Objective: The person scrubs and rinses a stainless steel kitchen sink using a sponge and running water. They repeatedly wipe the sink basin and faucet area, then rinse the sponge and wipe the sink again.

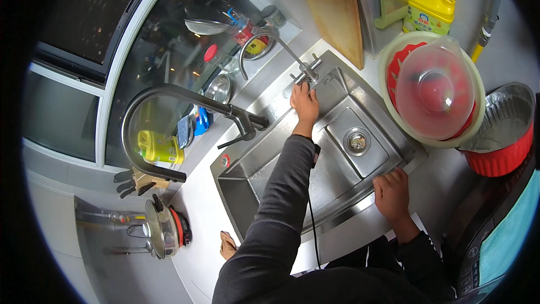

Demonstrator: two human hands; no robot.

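Note:
My left hand (306, 102) reaches over the stainless steel sink (291, 177) to its back ledge. Its fingertips are at the base of a small gooseneck tap (310, 74), close to one of the tap's handles; what they touch is partly hidden. On the sink's front rim rests my right hand (392, 194), its fingers curled and nothing visible in them. The basin holds a drain strainer (357, 141) with small bits in it. A larger dark pull-down faucet (242, 120) arches from the back ledge, left of my left hand.
Right of the sink, a cream basin (479, 105) holds a red colander (396, 63) and a translucent bowl (436, 88). Beyond stands a red foil-lined container (500, 156). A wooden cutting board (337, 17) leans behind. A lidded pot (162, 230) and brown cloth (228, 245) lie left.

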